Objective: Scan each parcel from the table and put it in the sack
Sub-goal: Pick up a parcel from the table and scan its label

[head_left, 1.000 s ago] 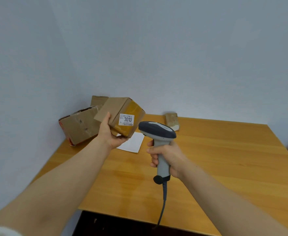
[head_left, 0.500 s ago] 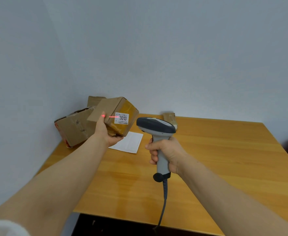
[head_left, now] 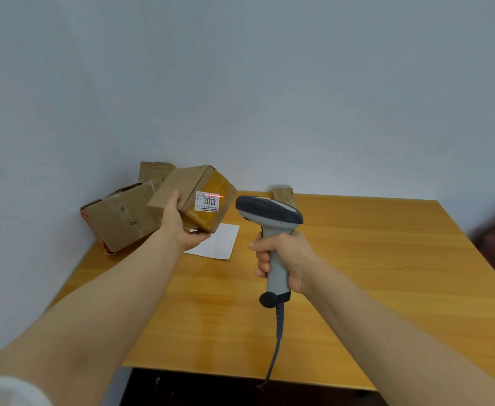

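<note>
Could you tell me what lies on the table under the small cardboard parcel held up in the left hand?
A white paper sheet lies flat on the wooden table below the small cardboard parcel. The left hand and parcel cover its near-left part.

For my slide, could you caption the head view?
Left hand holds parcel 3013 while right hand aims scanner at it.

Wooden surface (head_left: 372, 259) lies open across the centre and right of the frame. Cardboard boxes (head_left: 123, 221) crowd its far left corner against the wall; a paper sheet (head_left: 222, 244) lies flat beside them.
</note>
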Tool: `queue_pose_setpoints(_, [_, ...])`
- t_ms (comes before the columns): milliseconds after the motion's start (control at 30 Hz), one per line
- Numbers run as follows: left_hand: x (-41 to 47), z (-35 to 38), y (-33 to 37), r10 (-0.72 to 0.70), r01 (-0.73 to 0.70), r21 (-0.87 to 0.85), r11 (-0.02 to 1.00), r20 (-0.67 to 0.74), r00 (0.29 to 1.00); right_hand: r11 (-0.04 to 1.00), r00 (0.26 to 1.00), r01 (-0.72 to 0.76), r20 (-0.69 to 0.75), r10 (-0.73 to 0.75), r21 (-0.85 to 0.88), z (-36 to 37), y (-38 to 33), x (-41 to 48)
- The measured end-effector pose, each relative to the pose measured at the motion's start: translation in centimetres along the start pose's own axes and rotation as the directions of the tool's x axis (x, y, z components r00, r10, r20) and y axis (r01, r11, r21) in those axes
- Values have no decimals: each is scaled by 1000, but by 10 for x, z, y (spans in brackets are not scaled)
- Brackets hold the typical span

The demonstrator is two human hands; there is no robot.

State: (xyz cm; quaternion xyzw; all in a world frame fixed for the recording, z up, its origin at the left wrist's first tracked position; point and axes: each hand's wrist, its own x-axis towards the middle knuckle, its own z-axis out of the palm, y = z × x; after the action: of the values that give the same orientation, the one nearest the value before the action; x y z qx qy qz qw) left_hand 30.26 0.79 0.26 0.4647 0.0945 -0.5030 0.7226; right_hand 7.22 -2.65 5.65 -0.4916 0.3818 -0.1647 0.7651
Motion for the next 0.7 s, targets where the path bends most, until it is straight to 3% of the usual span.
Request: queue_pose_setpoints(700, [13,5,-21,-103,101,51,994,41,994,997,995,-18,-98,26,80,-6,19,-4])
